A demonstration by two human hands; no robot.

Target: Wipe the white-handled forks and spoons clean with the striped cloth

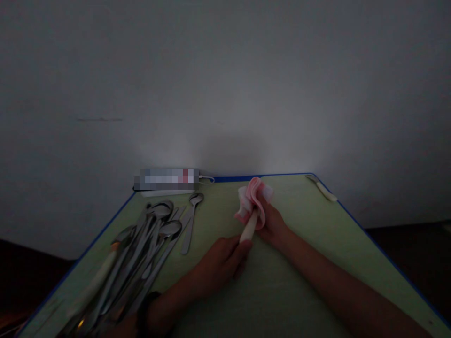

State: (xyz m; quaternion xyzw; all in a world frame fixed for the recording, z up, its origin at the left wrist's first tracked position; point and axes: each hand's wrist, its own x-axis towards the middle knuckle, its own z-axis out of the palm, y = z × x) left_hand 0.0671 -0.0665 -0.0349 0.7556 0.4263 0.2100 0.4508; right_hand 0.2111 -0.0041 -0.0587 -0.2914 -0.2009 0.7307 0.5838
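My left hand (225,258) is closed round the lower end of a white handle (249,227), which slants up and away over the table. The handle's far end disappears into a pink and white cloth (256,195), so what kind of utensil it belongs to is hidden. My right hand (271,218) is wrapped round the cloth from the right side, pressing it about the covered end. Left of my hands lies a pile of metal spoons and other cutlery (155,244). A single spoon (191,223) lies at the pile's right edge, nearest my left hand.
The light green table (299,291) has a blue edge and meets a grey wall (239,94). A blurred-out device (167,179) with a white cable (207,178) sits at the back left. A white-handled utensil (322,188) lies at the far right corner.
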